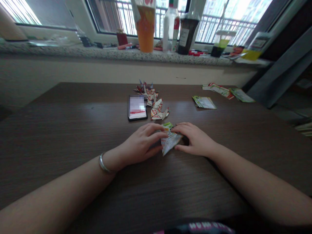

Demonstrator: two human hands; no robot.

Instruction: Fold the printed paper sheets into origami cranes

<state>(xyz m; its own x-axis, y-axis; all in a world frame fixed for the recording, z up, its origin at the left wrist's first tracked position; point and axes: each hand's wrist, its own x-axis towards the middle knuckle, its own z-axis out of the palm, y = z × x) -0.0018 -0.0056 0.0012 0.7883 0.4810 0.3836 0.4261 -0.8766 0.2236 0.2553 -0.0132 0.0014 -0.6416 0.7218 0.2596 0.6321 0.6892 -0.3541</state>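
A folded piece of printed paper (pixel 171 143), white and green and pointed at its lower end, lies at the middle of the table between my hands. My left hand (pixel 148 141), with a silver bangle at the wrist, grips its left side, fingers over the top and thumb at the edge. On the opposite side my right hand (pixel 195 139) pinches the paper's right edge between curled fingers and thumb. Just beyond it sit several folded paper figures, the nearest a white and red one (pixel 159 110). A phone (pixel 137 108) with a blurred screen lies left of them.
On the dark wooden table (pixel 73 136), a stack of printed paper (pixel 204 102) lies at right, with more strips (pixel 220 90) behind it. The stone windowsill (pixel 97 53) holds an orange cup (pixel 145 29), bottles and small items. A grey curtain (pixel 280 71) hangs at right.
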